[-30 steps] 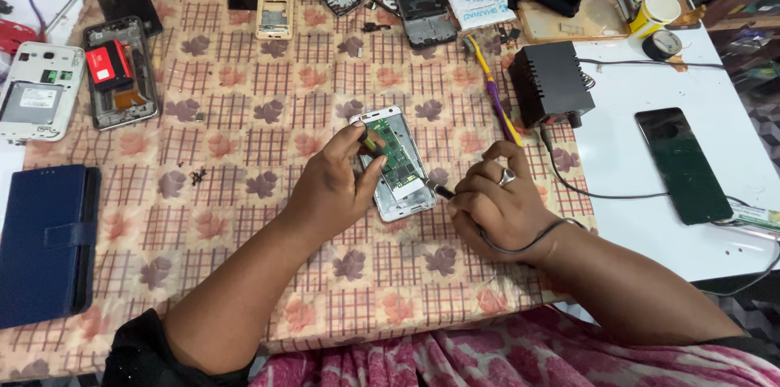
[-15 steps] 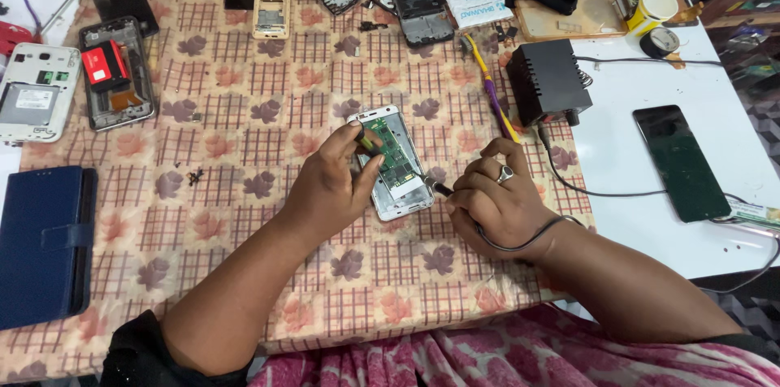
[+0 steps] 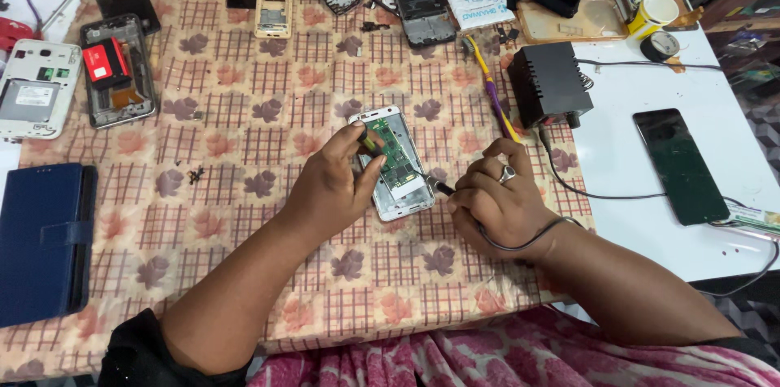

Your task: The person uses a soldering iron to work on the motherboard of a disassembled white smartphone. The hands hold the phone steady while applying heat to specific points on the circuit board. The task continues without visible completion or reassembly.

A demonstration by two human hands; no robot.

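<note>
Opened phone [image 3: 396, 164] lying back-up at the centre of the table [image 3: 268, 119] (patterned cloth), its green circuit board exposed inside a white frame. Compared with the views of the preceding second, nothing has shifted appreciably: the phone, both hands and the iron tip occupy the same places, indicating steady, fine work at one spot of the board rather than a change of step

Left hand [image 3: 333, 188]: at 9 o'clock of the phone, thumb and forefinger narrowed on a small yellowish piece pressed at the board's upper part; what that piece is cannot be told. Right hand [image 3: 496, 200]: at 3 o'clock of the phone, closed around a soldering iron [image 3: 443, 188], whose dark tip meets the lower right edge of the board; a ring shows on one finger, and the black cable loops under the wrist

The phone is tilted slightly, top toward 11 o'clock; the board fills most of the frame, with a bare silvery strip at the bottom

Surroundings: black station box [image 3: 548, 82] at 2 o'clock, near a yellow-and-purple tool [image 3: 491, 90]; dark phone [image 3: 678, 164] face-up at 3 o'clock on the bare white part; blue wallet case [image 3: 41, 241] at 8 o'clock; further dismantled phones [image 3: 114, 70] along the far edge from 10 to 12 o'clock
</note>
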